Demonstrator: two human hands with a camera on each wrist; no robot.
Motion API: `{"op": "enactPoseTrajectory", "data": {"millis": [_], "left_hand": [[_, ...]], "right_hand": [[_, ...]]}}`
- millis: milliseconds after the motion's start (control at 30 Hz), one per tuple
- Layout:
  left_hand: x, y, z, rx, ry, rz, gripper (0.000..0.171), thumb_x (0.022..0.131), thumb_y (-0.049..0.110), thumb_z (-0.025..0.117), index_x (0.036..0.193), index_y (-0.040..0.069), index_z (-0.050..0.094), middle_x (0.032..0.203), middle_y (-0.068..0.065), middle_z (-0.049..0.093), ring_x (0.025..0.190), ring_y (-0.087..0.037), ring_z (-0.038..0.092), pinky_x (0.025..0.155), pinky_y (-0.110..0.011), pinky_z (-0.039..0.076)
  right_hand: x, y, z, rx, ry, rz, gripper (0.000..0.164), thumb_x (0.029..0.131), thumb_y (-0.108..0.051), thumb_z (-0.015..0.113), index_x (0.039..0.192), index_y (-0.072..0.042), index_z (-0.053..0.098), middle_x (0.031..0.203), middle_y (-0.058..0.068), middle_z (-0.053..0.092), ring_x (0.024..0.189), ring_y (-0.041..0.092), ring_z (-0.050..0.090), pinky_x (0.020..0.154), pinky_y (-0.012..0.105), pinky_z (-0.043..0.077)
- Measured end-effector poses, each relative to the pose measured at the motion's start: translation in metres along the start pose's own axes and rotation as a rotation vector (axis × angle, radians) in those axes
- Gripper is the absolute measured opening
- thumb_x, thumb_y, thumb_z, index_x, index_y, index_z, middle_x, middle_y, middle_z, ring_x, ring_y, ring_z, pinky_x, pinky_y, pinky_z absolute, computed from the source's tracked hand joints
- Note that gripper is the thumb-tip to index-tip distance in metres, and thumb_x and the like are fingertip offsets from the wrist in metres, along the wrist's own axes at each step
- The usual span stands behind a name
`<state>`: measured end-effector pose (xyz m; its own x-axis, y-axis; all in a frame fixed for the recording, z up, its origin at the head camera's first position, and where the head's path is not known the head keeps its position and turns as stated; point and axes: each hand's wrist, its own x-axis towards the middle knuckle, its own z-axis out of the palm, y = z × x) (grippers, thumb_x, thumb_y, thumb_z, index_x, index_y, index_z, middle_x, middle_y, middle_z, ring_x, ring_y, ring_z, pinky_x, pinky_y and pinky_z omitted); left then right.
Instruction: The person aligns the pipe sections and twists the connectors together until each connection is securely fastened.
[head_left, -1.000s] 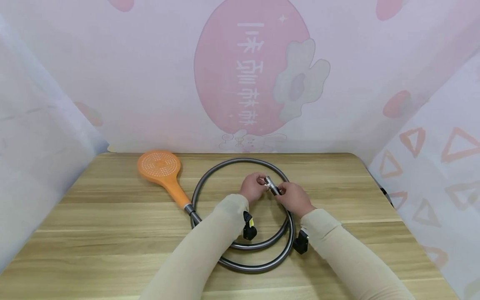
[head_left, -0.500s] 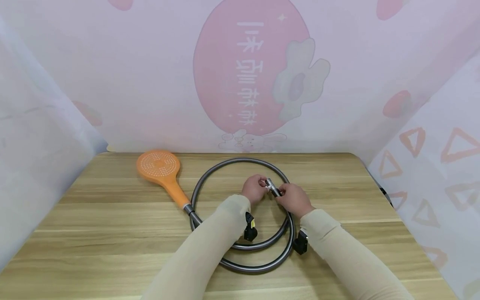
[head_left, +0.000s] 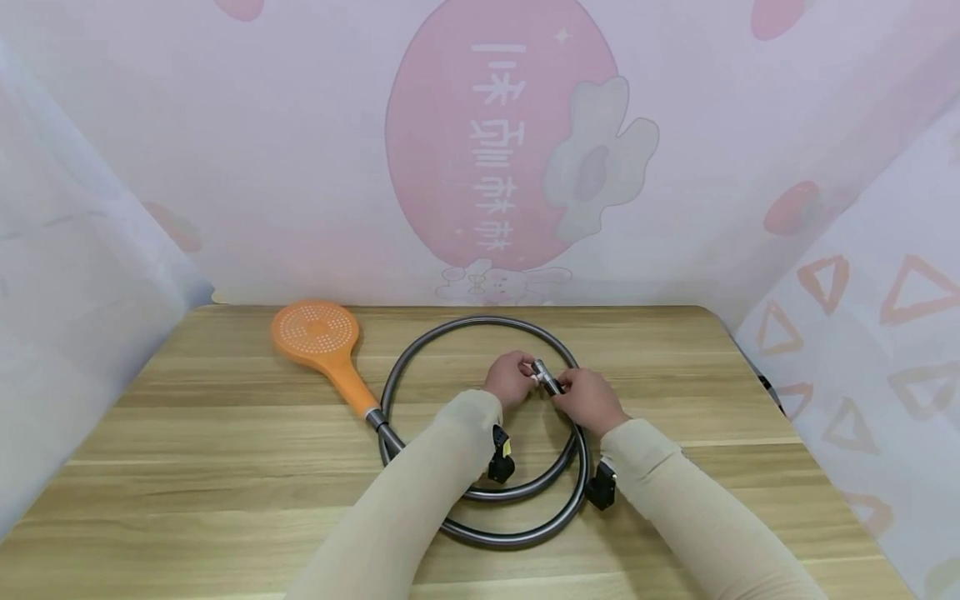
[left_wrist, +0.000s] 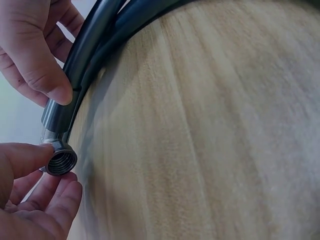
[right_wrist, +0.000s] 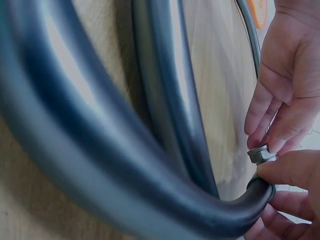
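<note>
A grey shower hose [head_left: 513, 542] lies coiled on the table. Its free end carries a metal connector nut [left_wrist: 62, 161], whose threaded opening shows in the left wrist view. My left hand [head_left: 512, 379] pinches this nut between thumb and fingers. Just behind the nut, my right hand [head_left: 592, 400] grips the hose end, thumb along its side. In the right wrist view the nut sits between both hands' fingertips. An orange shower head [head_left: 315, 329] is joined to the hose's other end and lies face up, left of the coil.
The wooden table [head_left: 225, 483] reaches a printed curtain wall [head_left: 315, 167] at its back edge. Black wrist cameras [head_left: 501, 454] are strapped under both sleeves. Loops of hose pass beneath the left forearm and beside the right wrist.
My left hand and the hose end have shifted slightly down and right. Both hands keep the same holds; the shower head and coil stay put.
</note>
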<state>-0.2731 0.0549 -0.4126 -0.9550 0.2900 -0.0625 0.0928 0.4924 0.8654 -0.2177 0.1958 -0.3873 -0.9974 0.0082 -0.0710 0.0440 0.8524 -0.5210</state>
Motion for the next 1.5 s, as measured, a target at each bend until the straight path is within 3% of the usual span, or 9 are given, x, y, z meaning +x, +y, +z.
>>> {"op": "enactPoseTrajectory", "data": {"millis": [567, 1000, 1500], "left_hand": [[0.006, -0.004, 0.002, 0.021, -0.049, -0.004, 0.035, 0.085, -0.002, 0.067, 0.119, -0.004, 0.061, 0.101, -0.014, 0.068, 0.098, -0.026, 0.063, 0.087, -0.035, 0.049], [0.005, 0.002, 0.002, 0.018, -0.111, -0.067, 0.036, 0.092, 0.004, 0.063, 0.127, -0.001, 0.057, 0.109, -0.014, 0.065, 0.102, -0.027, 0.061, 0.088, -0.038, 0.050], [0.000, 0.006, 0.003, 0.039, -0.096, -0.041, 0.033, 0.091, 0.004, 0.064, 0.123, -0.002, 0.060, 0.108, -0.015, 0.066, 0.103, -0.028, 0.061, 0.089, -0.038, 0.049]], "right_hand": [[0.001, 0.001, -0.001, 0.002, -0.010, -0.005, 0.005, 0.081, -0.008, 0.067, 0.083, -0.004, 0.067, 0.063, -0.001, 0.050, 0.058, 0.015, 0.045, 0.054, 0.025, 0.035], [0.000, 0.001, -0.002, 0.036, -0.013, 0.033, 0.014, 0.080, -0.006, 0.068, 0.093, 0.000, 0.068, 0.066, 0.001, 0.055, 0.058, 0.014, 0.048, 0.054, 0.024, 0.039], [-0.001, 0.002, -0.003, 0.035, -0.029, 0.044, 0.016, 0.080, -0.007, 0.068, 0.094, 0.000, 0.067, 0.068, 0.003, 0.057, 0.058, 0.015, 0.050, 0.054, 0.024, 0.040]]}}
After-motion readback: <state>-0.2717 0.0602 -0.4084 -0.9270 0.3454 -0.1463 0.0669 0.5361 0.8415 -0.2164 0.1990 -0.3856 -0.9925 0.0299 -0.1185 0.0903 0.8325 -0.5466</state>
